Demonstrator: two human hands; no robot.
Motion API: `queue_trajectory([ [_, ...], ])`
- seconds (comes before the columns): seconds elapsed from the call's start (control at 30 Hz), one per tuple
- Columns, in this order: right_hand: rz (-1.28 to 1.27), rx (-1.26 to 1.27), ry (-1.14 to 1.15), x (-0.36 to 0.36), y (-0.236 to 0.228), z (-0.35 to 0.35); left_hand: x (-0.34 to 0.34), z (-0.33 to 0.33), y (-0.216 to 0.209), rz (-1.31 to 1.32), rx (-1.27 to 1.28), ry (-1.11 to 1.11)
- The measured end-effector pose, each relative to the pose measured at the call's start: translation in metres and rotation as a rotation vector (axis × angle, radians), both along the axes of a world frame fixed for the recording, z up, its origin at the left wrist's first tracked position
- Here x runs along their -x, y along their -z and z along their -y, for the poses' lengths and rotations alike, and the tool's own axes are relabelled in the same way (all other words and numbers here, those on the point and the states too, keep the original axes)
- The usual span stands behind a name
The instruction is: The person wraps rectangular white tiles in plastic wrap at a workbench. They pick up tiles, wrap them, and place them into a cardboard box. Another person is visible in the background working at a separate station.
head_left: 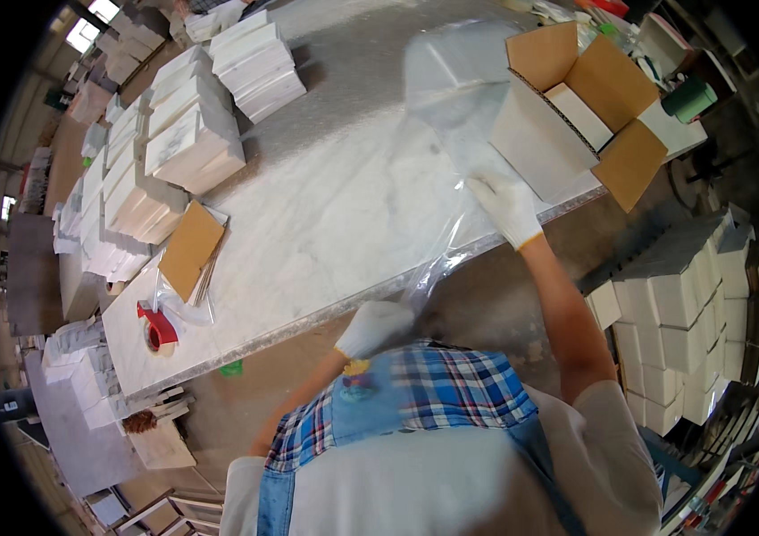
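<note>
Okay so some clear plastic (440,261) is being pinched by the gloved left hand (376,327) and right hand (502,207), with an open box (529,138) parked just past the right.

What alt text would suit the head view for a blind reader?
A white-gloved left hand and white-gloved right hand handle clear plastic film at the near edge of a white, grey-veined table. Beyond the right hand stands an open white cardboard box with brown flaps; stacks of white slabs and a red tape dispenser sit to the left.
</note>
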State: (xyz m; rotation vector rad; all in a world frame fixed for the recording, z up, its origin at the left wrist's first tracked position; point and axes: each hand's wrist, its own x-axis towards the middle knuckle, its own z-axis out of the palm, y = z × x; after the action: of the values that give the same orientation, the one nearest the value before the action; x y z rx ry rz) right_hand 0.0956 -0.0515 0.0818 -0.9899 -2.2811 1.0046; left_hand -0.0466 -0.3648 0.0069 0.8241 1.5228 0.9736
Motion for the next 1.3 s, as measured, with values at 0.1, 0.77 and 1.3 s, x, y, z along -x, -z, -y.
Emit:
queue_trajectory([
  [0.1,-0.003,-0.237,-0.222,0.050,0.005,-0.007,0.008,0.014,0.009,0.057,-0.019,-0.103],
  [0.77,0.112,-0.688,-1.173,0.314,0.027,0.071,0.124,-0.022,-0.086,-1.217,-0.398,-0.305],
  [1.3,-0.176,-0.153,-0.326,0.269,0.004,0.119,0.250,-0.046,-0.030,-0.557,-0.037,-0.116],
])
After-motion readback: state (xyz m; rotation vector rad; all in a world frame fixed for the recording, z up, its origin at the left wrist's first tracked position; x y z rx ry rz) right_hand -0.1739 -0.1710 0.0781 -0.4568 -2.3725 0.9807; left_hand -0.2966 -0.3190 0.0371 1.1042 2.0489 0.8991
